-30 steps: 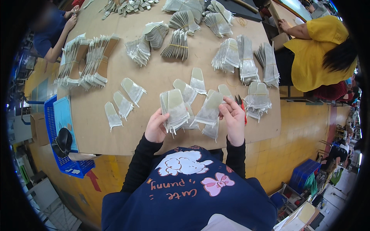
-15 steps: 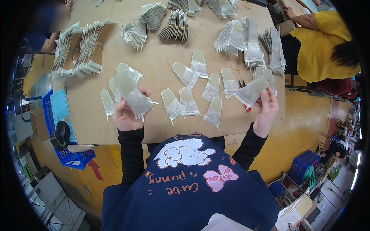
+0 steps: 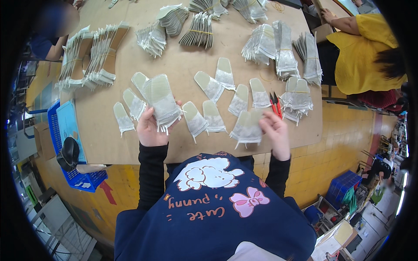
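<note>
My left hand (image 3: 150, 131) is closed around a small stack of tongue-shaped fabric pieces (image 3: 163, 98), pale olive at the rounded end and whitish at the tailed end. The stack is upright, tails toward me. At the right, the fingers of my right hand (image 3: 277, 132) pinch the side edge of another such piece (image 3: 253, 127), low over the table. It covers part of a piece lying beneath. Several single pieces (image 3: 213, 116) lie spread between my hands, and a few (image 3: 123, 118) lie left of my left hand. Red-handled snips (image 3: 275, 104) lie just beyond my right hand.
A loose pile of pieces (image 3: 298, 98) sits at the table's right edge. Banded bundles (image 3: 197, 31) stand along the far side, more (image 3: 100, 54) at the left. A blue basket (image 3: 89, 178) adjoins the left edge. A person in yellow (image 3: 365, 52) is at far right.
My right hand has moved left and toward me with its piece, uncovering the snips and the pile. My left hand has shifted slightly right, and its stack is turned more upright.
</note>
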`<state>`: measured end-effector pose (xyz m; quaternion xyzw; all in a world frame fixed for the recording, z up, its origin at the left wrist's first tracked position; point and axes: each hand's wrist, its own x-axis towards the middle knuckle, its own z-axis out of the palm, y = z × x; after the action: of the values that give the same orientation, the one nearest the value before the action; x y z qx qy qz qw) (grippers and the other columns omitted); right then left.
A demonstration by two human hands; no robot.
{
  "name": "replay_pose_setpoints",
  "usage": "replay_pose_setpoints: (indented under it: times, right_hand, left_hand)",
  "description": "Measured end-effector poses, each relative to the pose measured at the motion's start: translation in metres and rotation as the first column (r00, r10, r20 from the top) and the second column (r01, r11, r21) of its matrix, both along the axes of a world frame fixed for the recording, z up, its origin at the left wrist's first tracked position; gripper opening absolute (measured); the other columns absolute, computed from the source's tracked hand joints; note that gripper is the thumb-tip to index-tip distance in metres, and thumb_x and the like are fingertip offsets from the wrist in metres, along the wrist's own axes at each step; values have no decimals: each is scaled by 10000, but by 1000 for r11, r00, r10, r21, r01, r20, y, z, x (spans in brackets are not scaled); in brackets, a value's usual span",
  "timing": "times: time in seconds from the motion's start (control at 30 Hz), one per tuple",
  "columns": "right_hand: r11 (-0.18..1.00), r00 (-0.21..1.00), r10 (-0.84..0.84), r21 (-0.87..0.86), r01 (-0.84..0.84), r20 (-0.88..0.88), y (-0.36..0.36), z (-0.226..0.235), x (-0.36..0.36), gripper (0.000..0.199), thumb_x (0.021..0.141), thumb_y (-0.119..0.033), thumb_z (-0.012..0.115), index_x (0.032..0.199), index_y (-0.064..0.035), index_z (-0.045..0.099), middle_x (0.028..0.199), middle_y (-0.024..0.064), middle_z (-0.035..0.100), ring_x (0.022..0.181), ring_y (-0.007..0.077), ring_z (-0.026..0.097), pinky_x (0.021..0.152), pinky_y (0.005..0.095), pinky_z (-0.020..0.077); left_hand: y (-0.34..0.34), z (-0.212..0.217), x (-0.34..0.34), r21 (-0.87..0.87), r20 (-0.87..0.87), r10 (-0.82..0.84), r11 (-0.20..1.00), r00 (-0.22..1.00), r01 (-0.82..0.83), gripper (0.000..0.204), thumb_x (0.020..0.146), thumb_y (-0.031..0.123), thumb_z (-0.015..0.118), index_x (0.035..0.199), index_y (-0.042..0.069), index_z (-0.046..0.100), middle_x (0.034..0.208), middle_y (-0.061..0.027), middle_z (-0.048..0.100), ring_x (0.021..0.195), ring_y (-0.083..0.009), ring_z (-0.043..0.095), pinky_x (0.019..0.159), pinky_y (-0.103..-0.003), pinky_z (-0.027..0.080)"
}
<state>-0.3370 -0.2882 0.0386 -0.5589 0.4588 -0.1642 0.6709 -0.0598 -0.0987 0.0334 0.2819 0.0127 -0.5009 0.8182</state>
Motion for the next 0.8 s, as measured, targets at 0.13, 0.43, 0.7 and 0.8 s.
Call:
replay_pose_setpoints:
  times: [0.13, 0.43, 0.7, 0.8]
  right_hand:
    - [977, 979, 29, -203, -70, -200, 33, -24, 12, 396, 851, -111, 656, 1188, 62, 540, 814, 22, 584, 705, 105, 540, 654, 253, 451]
    - [940, 911, 64, -283, -192, -406, 53, -16, 25, 419, 794, -48, 691, 1179, 26, 541, 821, 8, 559, 713, 78, 525, 658, 213, 448]
    - [972, 980, 196, -126, -199, -35, 40, 23, 37, 247, 866, -48, 616, 1088, 50, 569, 890, 37, 567, 752, 81, 512, 692, 239, 430]
    - [962, 962, 247, -149, -229, 119, 51, 25, 67, 250, 908, -52, 555, 1136, 50, 546, 917, 40, 558, 779, 86, 511, 709, 237, 430]
  left_hand:
    - [-5, 0, -7, 42, -2, -36, 998, 999, 36, 493, 919, 221, 410, 1365, 19, 354, 1293, -205, 491, 1167, -381, 524, 892, -497, 511]
    - [-11, 2, -20, 41, 55, -153, 988, 987, 151, 529, 921, 260, 432, 1368, -3, 329, 1234, -241, 536, 1136, -350, 556, 947, -459, 462]
    - [-7, -3, -45, 99, 100, -460, 887, 882, 451, 456, 832, 88, 650, 1239, -54, 500, 1128, -157, 621, 980, -217, 631, 875, -324, 495]
    - [-1, -5, -57, 252, 146, -653, 751, 743, 611, 399, 821, 62, 682, 1181, -56, 558, 1099, -84, 635, 988, -131, 598, 876, -279, 472]
